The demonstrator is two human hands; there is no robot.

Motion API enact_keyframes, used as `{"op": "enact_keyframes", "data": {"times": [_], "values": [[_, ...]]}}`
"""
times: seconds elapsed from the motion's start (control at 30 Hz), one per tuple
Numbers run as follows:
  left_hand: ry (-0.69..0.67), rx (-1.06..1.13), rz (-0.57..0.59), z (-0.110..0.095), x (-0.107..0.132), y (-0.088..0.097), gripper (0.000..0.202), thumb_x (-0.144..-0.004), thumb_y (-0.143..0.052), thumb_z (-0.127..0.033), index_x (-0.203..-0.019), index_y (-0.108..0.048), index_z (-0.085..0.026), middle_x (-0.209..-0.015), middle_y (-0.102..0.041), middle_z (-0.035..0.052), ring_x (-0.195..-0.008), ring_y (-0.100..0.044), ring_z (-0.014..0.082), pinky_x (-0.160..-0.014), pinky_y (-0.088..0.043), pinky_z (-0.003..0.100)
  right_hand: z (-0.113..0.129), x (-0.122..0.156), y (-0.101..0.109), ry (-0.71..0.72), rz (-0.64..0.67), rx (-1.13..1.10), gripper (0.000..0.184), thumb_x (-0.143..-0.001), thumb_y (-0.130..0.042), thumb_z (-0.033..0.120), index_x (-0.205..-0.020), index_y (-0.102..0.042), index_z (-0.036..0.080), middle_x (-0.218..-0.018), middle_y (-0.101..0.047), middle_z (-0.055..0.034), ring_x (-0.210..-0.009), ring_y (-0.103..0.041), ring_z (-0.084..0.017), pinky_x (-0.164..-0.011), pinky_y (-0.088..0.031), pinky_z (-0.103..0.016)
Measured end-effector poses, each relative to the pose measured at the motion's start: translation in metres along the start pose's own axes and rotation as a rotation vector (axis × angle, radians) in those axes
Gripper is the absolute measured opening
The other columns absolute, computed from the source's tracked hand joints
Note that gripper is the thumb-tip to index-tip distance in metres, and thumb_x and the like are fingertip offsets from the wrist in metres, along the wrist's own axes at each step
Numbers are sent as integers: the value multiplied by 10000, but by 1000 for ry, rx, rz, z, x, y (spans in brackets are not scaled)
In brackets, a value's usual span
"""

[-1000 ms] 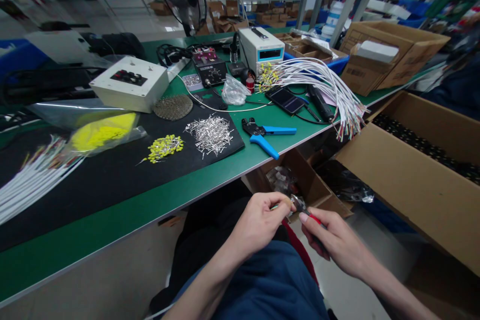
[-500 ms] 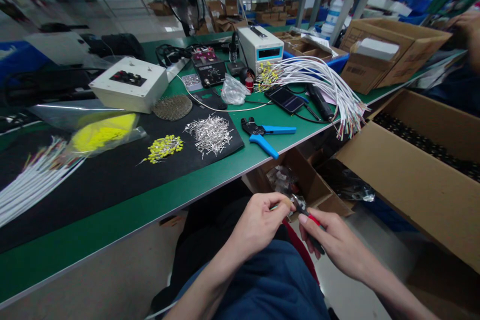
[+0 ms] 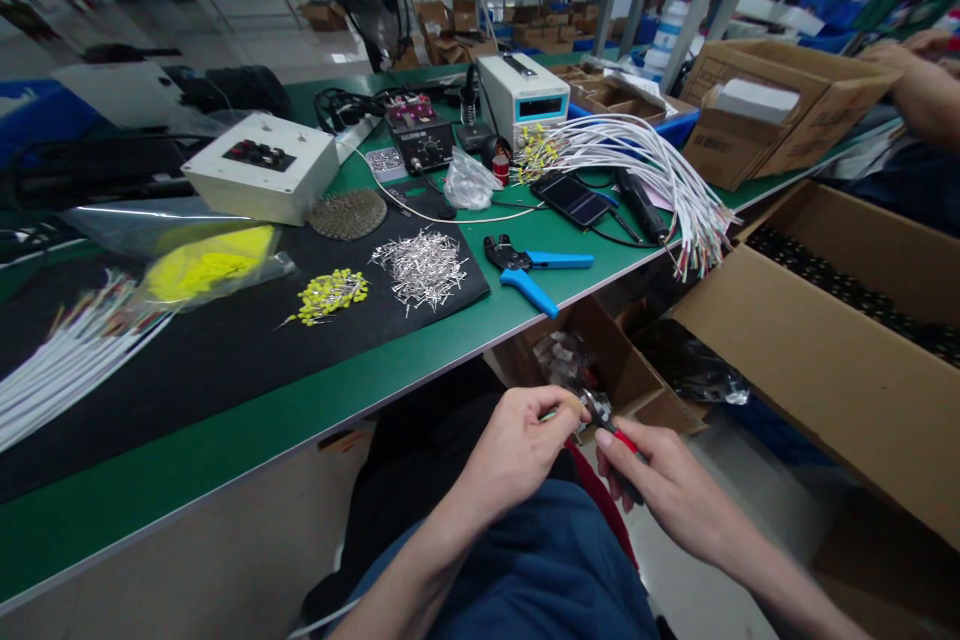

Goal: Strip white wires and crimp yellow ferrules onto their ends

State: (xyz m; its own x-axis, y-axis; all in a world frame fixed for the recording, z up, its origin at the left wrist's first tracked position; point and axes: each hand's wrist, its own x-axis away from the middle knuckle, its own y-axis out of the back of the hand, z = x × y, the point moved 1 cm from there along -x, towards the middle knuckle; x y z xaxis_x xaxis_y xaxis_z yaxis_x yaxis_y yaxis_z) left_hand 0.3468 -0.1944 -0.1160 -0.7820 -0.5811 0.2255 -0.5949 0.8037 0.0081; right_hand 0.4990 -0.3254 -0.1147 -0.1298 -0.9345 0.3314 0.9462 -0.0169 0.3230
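Note:
Over my lap, my left hand (image 3: 521, 442) is closed in a pinch on thin wire ends, which show only as a small pale and green bit between thumb and forefinger. A tan covering is on one fingertip. The white cable (image 3: 330, 617) emerges below my left forearm. My right hand (image 3: 667, 480) is wrapped round cutting pliers (image 3: 624, 440) with red and black handles, their jaws right at the left fingertips. Whether the jaws touch the wires I cannot tell. On the bench beyond lie a blue-handled crimping tool (image 3: 529, 272), a pile of silver terminals (image 3: 424, 268) and yellow-capped terminals (image 3: 330, 297).
White cables (image 3: 82, 360) lie on the black mat at left, beside a bag of yellow caps (image 3: 210, 265). Another cable bundle (image 3: 637, 145) overhangs the bench edge near a phone (image 3: 570, 198). A large carton (image 3: 840, 320) stands at right. A co-worker's arm (image 3: 919, 90) reaches in beyond.
My right fingers have drawn slightly closer round the pliers' handles. My left hand has stayed in place. At the far right, the co-worker's hand has moved further into view.

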Motion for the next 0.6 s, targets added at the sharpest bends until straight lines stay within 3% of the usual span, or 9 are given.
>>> {"op": "enact_keyframes", "data": {"times": [0.6], "values": [[8,34,4,1,0,-1,265,-976,-567,-272,-789,-701,-140,-748,-576,-8,-722,-460,138,-665,-341,249,0,-2,-3,-12,-44,-7,490,-1097,-431,586,-781,-500,219,-615,-491,60,-533,-408,-103,-503,-319,-253]]}}
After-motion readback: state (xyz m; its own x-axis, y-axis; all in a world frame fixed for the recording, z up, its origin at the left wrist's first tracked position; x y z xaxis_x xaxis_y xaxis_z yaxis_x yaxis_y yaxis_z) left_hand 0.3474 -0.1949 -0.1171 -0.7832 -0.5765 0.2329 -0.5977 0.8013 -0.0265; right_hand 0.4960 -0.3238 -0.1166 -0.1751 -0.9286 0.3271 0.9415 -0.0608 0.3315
